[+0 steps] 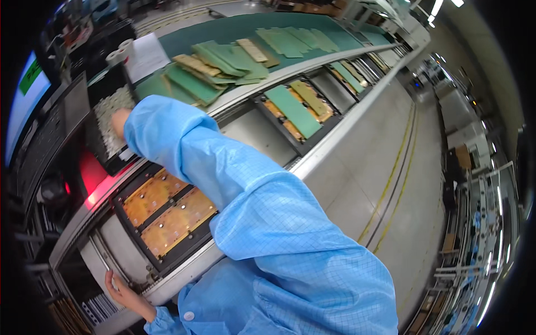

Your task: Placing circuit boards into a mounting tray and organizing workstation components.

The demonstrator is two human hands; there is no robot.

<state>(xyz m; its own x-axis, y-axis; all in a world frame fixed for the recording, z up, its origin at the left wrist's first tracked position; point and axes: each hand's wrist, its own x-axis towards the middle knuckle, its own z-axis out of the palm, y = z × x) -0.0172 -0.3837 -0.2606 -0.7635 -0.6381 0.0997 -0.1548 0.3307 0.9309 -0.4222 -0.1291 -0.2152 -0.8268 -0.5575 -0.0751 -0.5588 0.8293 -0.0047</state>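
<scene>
My right hand (pixel 119 120) reaches far to the left, its blue sleeve crossing the conveyor. It rests on a black tray (pixel 100 149) filled with small white parts (pixel 109 106); its fingers are hidden, so I cannot tell whether it grips anything. Low on the left, my left hand (pixel 119 289) lies flat on the metal rail (pixel 167 286) at the conveyor's near edge, fingers spread and holding nothing. Between the hands sits a black carrier (pixel 125 226) with two copper-coloured boards (pixel 167 215).
Loose green and tan circuit boards (pixel 212 70) are piled on the green belt behind. More carriers with boards (pixel 296 109) follow along the line. A monitor (pixel 25 95) stands at the left, a red light (pixel 92 174) glows under the tray, and tape rolls (pixel 118 54) sit behind.
</scene>
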